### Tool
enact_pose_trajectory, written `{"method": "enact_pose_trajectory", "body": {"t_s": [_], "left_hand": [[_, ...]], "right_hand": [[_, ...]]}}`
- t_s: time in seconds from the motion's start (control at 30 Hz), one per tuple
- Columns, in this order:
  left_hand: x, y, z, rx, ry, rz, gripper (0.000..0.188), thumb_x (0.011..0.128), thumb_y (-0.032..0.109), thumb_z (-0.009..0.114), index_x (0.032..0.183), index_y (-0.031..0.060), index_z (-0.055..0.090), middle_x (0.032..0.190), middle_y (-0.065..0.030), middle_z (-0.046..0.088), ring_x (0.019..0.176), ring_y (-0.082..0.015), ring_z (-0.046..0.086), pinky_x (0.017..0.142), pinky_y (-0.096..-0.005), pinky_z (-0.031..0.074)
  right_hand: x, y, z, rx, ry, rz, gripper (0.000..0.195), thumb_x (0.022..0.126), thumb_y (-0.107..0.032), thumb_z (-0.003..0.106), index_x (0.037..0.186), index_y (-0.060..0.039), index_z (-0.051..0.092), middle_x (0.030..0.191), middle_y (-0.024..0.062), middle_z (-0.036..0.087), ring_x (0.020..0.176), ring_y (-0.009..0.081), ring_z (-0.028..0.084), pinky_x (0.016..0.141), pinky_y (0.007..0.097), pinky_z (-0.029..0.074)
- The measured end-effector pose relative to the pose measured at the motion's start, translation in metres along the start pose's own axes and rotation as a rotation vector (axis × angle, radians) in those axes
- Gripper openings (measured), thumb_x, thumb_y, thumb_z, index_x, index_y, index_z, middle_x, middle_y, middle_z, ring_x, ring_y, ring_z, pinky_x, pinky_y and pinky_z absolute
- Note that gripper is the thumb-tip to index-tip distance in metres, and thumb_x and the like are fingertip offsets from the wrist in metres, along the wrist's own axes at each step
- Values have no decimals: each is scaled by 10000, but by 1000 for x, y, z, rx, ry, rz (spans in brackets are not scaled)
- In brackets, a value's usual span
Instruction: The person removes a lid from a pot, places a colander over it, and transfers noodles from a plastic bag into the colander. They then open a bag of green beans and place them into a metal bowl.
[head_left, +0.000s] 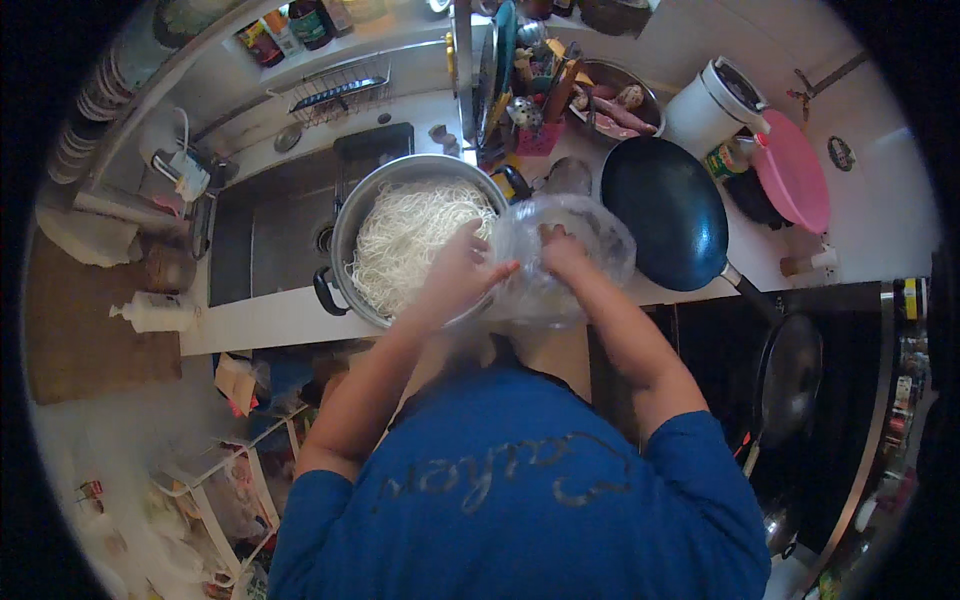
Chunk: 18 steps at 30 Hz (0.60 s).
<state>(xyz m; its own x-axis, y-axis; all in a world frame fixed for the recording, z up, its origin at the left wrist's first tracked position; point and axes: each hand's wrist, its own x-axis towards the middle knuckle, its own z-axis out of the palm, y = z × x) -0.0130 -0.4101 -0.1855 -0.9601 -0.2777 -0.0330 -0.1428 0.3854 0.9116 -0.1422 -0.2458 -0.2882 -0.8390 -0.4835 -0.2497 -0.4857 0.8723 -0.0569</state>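
A wide metal pot (345, 217) with black side handles stands on the counter, with a heap of white noodles (405, 225) inside. My left hand (469, 262) is over the right part of the noodles, its fingers apart and its thumb towards the clear plastic. Directly right of the pot lies a clear plastic bag or cover (600, 225), rounded and crinkled. My right hand (561, 247) is in or on this plastic with its fingers bent; whether it grips the plastic is not clear. Where the plastic meets the pot's rim, the exact contact is hard to make out.
A sink (277, 225) lies left of the pot. A dark wok (660, 210) stands to the right, its handle towards the front. Behind are a pink utensil holder (538, 139), a metal bowl of sweet potatoes (652, 97), a white canister (701, 101) and a pink basin (795, 172).
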Motion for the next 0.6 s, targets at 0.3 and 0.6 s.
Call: {"method": "enact_pose_trajectory", "body": {"t_s": [0.3,0.6], "left_hand": [[15,-39,21,-177,-27,-110,250,844,128,559,1050,-11,530,800,-63,590,679,-146,584,600,-280,485],[7,-17,21,-707,-128,-193,223,893,168,462,992,-27,509,901,-110,554,787,-207,568,816,-387,497]], "right_hand": [[-21,15,57,386,-36,-229,376,716,-139,567,1073,-21,553,1009,227,583,954,370,567,815,433,454],[1,54,34,635,-164,-217,399,701,-269,657,1025,-41,608,1037,192,599,959,334,571,851,385,447]]}}
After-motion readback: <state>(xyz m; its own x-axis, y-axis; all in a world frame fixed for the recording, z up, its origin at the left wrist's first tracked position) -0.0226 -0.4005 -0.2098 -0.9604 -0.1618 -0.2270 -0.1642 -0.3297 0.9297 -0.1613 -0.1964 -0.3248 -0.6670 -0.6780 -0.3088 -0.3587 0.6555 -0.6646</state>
